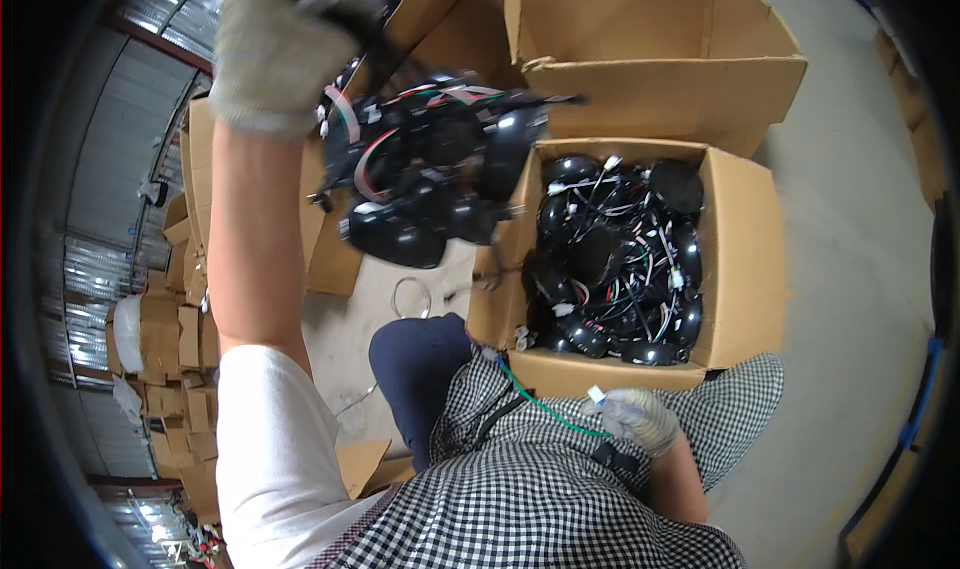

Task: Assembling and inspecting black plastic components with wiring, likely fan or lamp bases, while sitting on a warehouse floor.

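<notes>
My left hand [272,41], in a pale knit glove, is raised high and grips a tangled bunch of black round parts with coloured wires [425,164] that dangles in the air. Low at the right, close to my checked apron, my gloved right hand [640,419] pinches a green wire with a white plug [545,407]; the wire runs up toward the bunch. Just beyond that hand stands an open cardboard box [740,259] filled with several more black round parts and wires [620,259].
More open cardboard boxes [650,59] stand behind the filled one. Stacks of cartons [175,349] line the left side by a corrugated metal wall. A loose wire loop [410,294] lies on the concrete floor. My knee in dark trousers [420,369] is between the boxes.
</notes>
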Available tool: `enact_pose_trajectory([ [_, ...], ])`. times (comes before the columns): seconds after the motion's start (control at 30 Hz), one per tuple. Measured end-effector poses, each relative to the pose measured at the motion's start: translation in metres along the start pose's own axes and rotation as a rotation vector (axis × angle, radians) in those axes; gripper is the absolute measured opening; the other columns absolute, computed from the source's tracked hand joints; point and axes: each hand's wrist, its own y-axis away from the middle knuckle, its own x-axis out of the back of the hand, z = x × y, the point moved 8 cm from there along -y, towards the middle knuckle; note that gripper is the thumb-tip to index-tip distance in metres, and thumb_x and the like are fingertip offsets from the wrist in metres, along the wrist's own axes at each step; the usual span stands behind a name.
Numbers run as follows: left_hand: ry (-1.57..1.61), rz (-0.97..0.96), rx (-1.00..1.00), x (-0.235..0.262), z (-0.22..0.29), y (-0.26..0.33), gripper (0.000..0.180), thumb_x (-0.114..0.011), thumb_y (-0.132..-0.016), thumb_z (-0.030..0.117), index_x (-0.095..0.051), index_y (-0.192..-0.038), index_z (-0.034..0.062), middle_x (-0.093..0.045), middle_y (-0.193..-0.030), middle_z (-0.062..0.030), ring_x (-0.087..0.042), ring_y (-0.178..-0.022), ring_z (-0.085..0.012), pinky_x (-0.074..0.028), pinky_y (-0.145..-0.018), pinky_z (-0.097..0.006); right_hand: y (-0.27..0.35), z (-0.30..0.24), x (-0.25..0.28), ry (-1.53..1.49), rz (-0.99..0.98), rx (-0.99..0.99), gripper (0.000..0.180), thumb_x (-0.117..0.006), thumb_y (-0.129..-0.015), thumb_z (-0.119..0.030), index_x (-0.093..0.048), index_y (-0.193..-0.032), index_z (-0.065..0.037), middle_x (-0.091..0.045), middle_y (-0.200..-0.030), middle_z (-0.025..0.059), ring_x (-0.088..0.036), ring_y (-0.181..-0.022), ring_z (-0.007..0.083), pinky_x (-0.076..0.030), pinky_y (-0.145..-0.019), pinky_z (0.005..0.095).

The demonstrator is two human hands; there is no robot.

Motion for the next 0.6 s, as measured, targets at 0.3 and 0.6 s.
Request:
enact_pose_trajectory([
  [0.3,-0.136,0.544,-0.600,-0.014,-0.029,-0.212,0.024,-0.046,-0.095,0.033,-0.052,-0.082,0.0136,-0.045,-0.058,0.0017,-0.039,-0.041,-0.0111,-0.034,-0.038,-0.026,0.001,0.008,0.019,-0.256,0.110,0.004,0.042,-0.058,-0.091,-0.031,-0.062,-0.112,0.005,-0.049,-0.066,-0.0040,-0.041,-0.057,0.0037,-0.031,-0.052,0.0178],
  [0.6,-0.839,0.375,-0.399,0.010,-0.179,-0.222,0.020,-0.052,-0.084,0.017,-0.055,-0.065,0.0122,-0.046,-0.055,0.0021,-0.047,-0.047,-0.0165,-0.036,-0.045,-0.032,-0.008,-0.004,0.027,-0.086,0.048,0.071,0.034,-0.050,-0.097,-0.027,-0.062,-0.111,0.002,-0.049,-0.066,-0.0024,-0.044,-0.060,0.0057,-0.038,-0.057,0.0202],
])
